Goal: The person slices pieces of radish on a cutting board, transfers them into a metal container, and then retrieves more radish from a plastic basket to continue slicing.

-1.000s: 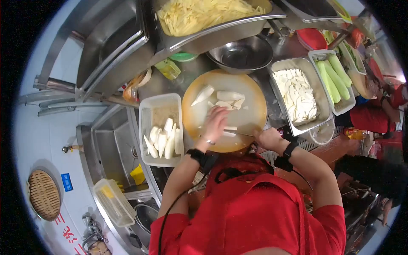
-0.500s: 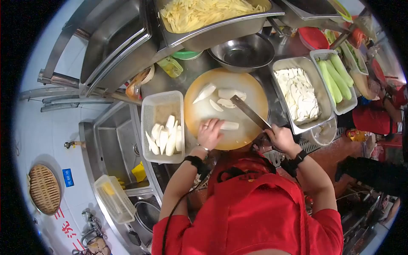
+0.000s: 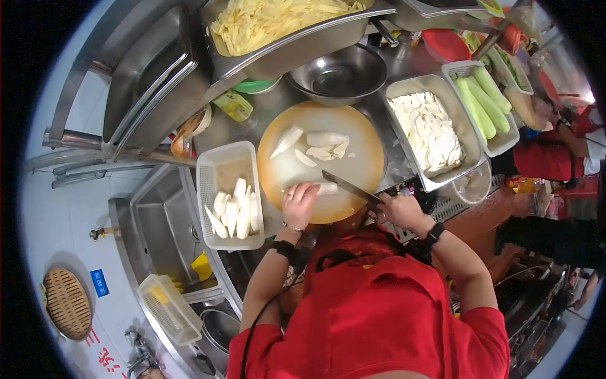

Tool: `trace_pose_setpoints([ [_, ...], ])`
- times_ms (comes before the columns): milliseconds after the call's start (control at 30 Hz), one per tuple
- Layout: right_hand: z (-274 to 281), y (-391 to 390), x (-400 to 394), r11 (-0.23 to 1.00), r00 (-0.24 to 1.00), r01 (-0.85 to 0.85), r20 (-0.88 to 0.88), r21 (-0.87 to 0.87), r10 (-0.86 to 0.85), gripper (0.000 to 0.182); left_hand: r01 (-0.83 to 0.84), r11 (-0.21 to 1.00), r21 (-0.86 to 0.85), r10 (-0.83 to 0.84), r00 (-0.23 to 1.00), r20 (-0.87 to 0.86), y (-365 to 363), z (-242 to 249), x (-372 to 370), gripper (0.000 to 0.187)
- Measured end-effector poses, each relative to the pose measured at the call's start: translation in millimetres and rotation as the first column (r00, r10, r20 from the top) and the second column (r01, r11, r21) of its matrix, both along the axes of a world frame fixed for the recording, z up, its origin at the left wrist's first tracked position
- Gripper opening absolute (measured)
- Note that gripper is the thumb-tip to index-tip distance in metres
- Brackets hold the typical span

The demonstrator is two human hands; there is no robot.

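Note:
My left hand (image 3: 300, 203) is closed over one end of a white peeled vegetable piece (image 3: 326, 188) and presses it on the round cutting board (image 3: 278, 136). In my right hand (image 3: 404, 212) is the handle of a kitchen knife (image 3: 351, 187). Its blade slants up to the left, over or against the right part of that piece; exact contact cannot be told. Farther up the board lie a tapered white piece (image 3: 286, 141), a thin slice (image 3: 305, 158), a longer chunk (image 3: 327, 139) and cut slices (image 3: 329, 152).
Left of the board, a white plastic basket (image 3: 207, 165) holds several whole peeled pieces. To the right stand a metal pan (image 3: 396, 123) of white slices and a basket (image 3: 505, 144) of green gourds. A steel bowl (image 3: 339, 74) sits behind the board, below a tray of yellow strips (image 3: 284, 25).
The knife has come down towards me, from beside the upper slices to the piece under my left hand. My left hand stays on that piece. The whole view has shifted slightly.

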State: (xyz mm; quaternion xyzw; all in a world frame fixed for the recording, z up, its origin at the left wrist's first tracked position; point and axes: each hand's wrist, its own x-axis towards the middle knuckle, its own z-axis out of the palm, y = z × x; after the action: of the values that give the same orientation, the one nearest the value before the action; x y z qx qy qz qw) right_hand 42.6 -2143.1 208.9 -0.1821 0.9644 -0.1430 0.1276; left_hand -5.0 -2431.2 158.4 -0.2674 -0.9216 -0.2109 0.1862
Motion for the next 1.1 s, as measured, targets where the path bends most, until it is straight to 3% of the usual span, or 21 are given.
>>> trace_pose_setpoints([
  [167,24.4,-8.7,-4.8,0.999,0.999,-0.024,-0.024,0.023,0.024,0.021,-0.136,0.981,0.139,0.146,0.987,-0.062,9.6,-13.9,13.2,0.026],
  [267,7.5,-19.2,-9.4,0.988,0.995,-0.092,0.04,0.122,0.088,0.021,-0.175,0.981,0.081,0.186,0.97,-0.154,10.7,-17.5,15.0,0.026],
  [367,19.7,-19.8,-15.7,0.975,0.993,-0.078,0.102,0.209,0.057,0.02,-0.177,0.984,0.036,0.181,0.968,-0.172,10.2,-14.4,14.3,0.026],
  [467,26.8,-21.0,-11.2,0.993,0.998,-0.028,0.066,0.119,0.02,0.021,-0.182,0.981,0.065,0.191,0.963,-0.189,11.7,-17.1,13.2,0.026],
  [667,10.8,-17.7,-16.1,0.981,0.991,-0.117,0.082,0.155,0.105,0.033,-0.152,0.985,0.077,0.164,0.97,-0.181,11.4,-17.1,13.6,0.028],
  [700,22.4,-22.0,-14.7,0.989,0.996,-0.055,0.074,0.137,0.046,0.037,-0.141,0.985,0.097,0.155,0.974,-0.164,11.3,-18.4,13.0,0.028],
  [800,2.4,-27.5,-9.4,0.973,0.99,-0.131,0.084,0.188,0.117,0.036,-0.143,0.982,0.125,0.161,0.975,-0.152,11.8,-22.2,13.8,0.028],
  [833,-1.1,-25.8,-10.8,0.984,0.992,-0.078,0.109,0.158,0.061,0.035,-0.127,0.984,0.126,0.144,0.98,-0.137,10.8,-21.3,12.9,0.025],
  [933,19.9,-22.7,-18.2,0.975,0.99,-0.139,0.064,0.172,0.129,0.04,-0.134,0.979,0.156,0.156,0.978,-0.138,11.8,-17.6,10.6,0.022],
  [967,23.2,-22.0,-15.2,0.994,0.995,-0.092,-0.03,0.067,0.094,0.029,-0.139,0.976,0.169,0.163,0.977,-0.14,12.8,-15.8,9.9,0.018],
  [1100,-4.0,-28.3,-10.3,0.983,0.994,-0.105,-0.016,0.148,0.109,0.031,-0.101,0.979,0.179,0.127,0.982,-0.141,12.8,-22.8,11.0,0.019],
])
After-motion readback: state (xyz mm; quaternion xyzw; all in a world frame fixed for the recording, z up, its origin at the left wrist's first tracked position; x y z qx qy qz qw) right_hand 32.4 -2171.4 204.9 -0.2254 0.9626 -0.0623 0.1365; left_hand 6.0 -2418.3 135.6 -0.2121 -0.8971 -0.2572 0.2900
